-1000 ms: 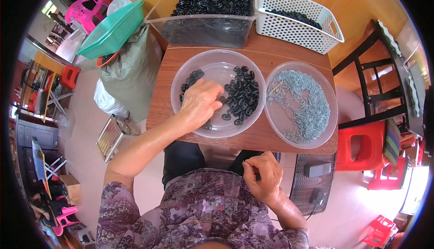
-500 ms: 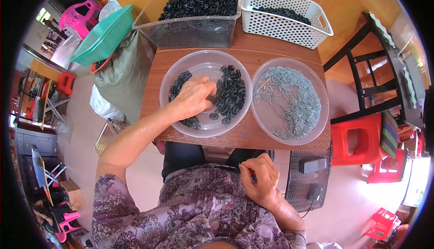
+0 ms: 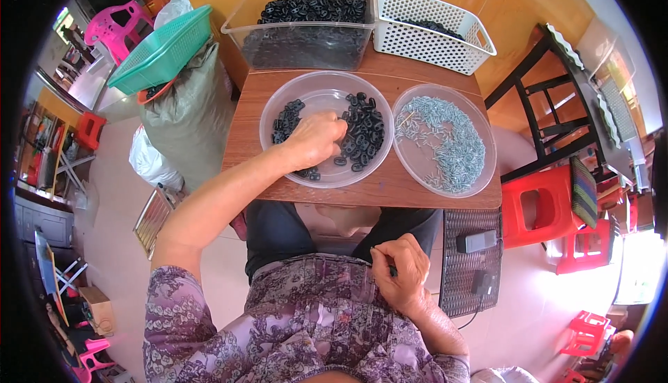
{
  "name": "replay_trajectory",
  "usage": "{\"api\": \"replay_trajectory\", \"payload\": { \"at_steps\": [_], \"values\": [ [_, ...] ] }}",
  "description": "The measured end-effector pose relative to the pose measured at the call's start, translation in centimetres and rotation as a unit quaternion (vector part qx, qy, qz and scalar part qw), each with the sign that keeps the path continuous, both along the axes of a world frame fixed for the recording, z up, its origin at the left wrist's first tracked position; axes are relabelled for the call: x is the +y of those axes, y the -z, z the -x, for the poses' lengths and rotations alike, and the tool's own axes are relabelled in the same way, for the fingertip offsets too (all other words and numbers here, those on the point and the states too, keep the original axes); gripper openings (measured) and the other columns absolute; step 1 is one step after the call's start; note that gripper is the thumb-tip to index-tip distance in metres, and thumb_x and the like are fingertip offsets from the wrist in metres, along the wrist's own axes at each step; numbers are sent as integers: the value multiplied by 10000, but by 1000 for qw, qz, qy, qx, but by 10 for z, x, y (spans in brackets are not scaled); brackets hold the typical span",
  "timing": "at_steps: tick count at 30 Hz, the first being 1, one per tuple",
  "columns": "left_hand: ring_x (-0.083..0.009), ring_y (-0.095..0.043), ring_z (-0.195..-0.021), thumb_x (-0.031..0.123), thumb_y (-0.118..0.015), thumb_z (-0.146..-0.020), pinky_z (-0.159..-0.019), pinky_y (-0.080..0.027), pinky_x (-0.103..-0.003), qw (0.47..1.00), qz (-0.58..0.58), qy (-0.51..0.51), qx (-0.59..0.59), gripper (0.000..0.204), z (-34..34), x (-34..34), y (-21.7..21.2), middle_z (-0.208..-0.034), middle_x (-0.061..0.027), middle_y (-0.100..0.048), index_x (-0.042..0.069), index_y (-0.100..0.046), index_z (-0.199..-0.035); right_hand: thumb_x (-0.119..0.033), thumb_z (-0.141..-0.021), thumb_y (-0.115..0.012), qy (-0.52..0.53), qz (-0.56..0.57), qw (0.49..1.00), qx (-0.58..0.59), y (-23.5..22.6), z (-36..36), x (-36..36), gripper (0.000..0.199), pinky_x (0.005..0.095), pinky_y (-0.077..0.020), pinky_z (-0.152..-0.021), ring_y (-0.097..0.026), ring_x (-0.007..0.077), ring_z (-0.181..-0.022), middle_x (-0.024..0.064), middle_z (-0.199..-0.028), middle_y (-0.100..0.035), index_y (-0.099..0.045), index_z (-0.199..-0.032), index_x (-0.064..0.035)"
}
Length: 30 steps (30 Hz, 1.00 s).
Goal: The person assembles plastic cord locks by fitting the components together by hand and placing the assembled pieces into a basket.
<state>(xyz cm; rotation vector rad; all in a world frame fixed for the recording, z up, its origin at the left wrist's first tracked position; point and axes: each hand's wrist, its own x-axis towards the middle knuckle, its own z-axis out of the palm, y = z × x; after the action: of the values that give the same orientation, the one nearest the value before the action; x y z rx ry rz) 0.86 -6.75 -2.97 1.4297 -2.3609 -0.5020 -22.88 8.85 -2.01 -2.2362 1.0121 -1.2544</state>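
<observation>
Into the round clear plastic basin (image 3: 327,180) on the wooden table reaches my left hand (image 3: 316,137), its fingers bent down and drawn together at the edge of a pile of small black oval pieces (image 3: 363,132). Its fingertips are partly hidden, so what they grip cannot be made out. A second, smaller group of black pieces (image 3: 287,120) lies left of the hand. Above my lap, my right hand (image 3: 402,272) is closed, with a small dark piece (image 3: 393,271) showing between its fingers. Right of the basin stands a shallow clear tub (image 3: 426,158) of small silvery metal pins (image 3: 459,150).
At the table's back are a clear bin (image 3: 306,48) heaped with black pieces and a white perforated basket (image 3: 431,45). A red stool (image 3: 536,205) and a dark woven stand (image 3: 470,282) are to the right. A green basket (image 3: 163,52) tops a sack (image 3: 184,112) at left.
The view has shifted slightly, so the table sits higher in it. My left hand stays by the right-hand pile in the basin; my right hand remains closed above my lap.
</observation>
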Motion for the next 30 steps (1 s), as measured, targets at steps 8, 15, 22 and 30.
{"api": "replay_trajectory", "payload": {
  "at_steps": [8,15,22,30],
  "values": [
    [-126,-531,-603,68,-697,-747,-538,-433,-307,821,-256,-141,491,123,-13,48,-27,-761,-69,-584,15,-604,-808,94,-675,-660,21,-33,999,-21,4,-3,1,195,296,-411,-475,-515,212,-556,85,-688,-544,-548,-792,-15],
    [-130,-458,-588,176,-659,-820,-519,-373,-285,558,-372,-70,738,249,11,110,-32,-813,-84,-581,-6,-572,-964,43,-752,-643,45,-149,976,-153,-3,-18,-16,113,210,-377,-483,-469,81,-538,27,-658,-522,-555,-782,-21],
    [-113,-465,-615,186,-620,-864,-552,-394,-287,538,-356,-91,759,195,19,128,-32,-844,-40,-573,1,-600,-924,65,-811,-571,-2,-194,965,-178,-15,-37,-21,44,189,-425,-584,-536,65,-638,37,-701,-580,-562,-797,25],
    [-84,-499,-537,135,-651,-831,-470,-405,-215,728,-223,-172,625,149,4,95,-42,-709,-39,-567,-1,-599,-862,34,-811,-588,21,-235,960,-153,-4,-26,-18,34,191,-434,-589,-538,47,-644,16,-706,-592,-576,-783,19]
  ]
}}
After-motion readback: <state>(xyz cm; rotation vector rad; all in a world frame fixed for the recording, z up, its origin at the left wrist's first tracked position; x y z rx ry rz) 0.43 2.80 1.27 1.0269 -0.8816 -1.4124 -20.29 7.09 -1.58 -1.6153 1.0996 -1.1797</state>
